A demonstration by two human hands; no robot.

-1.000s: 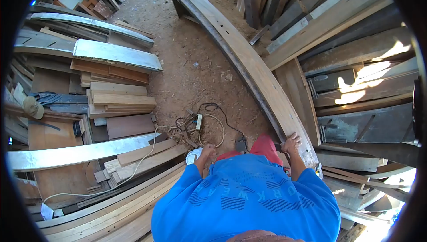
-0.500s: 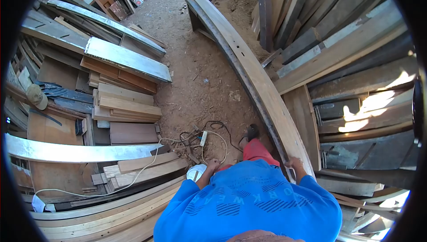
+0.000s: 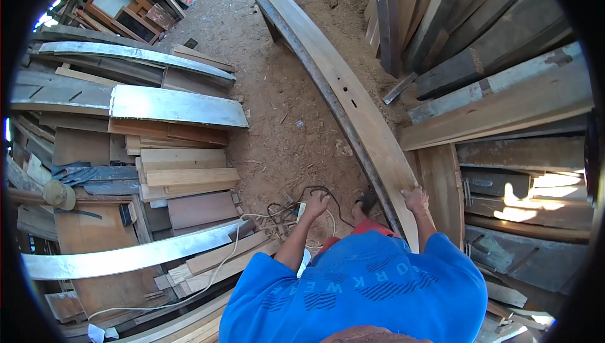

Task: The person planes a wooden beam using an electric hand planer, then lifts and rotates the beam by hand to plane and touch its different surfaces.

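Observation:
A long pale plank (image 3: 362, 125) lies lengthwise on a dark-edged support, with small holes near its middle. My right hand (image 3: 416, 201) rests on the near end of this plank, fingers apart on its top face. Over the ground, in front of my body, my left hand (image 3: 319, 203) hangs in the air with its fingers curled; whether anything is inside them is too small to tell. Below and beside it are a white power strip (image 3: 301, 211) and a dark looped cable (image 3: 337, 207). A white round object (image 3: 304, 261) is partly hidden by my left forearm.
Stacked boards (image 3: 189, 176) and a whitish board (image 3: 179, 104) line the left side. Timber (image 3: 504, 97) leans and lies along the right. A cap (image 3: 58, 195) sits at far left. A pale cord (image 3: 220, 261) crosses the near-left boards. Sandy ground (image 3: 296, 135) runs between.
My left hand has risen and moved forward from beside the white round object. My right hand stays at the plank's near end, its fingers now flatter on top. The head view has shifted.

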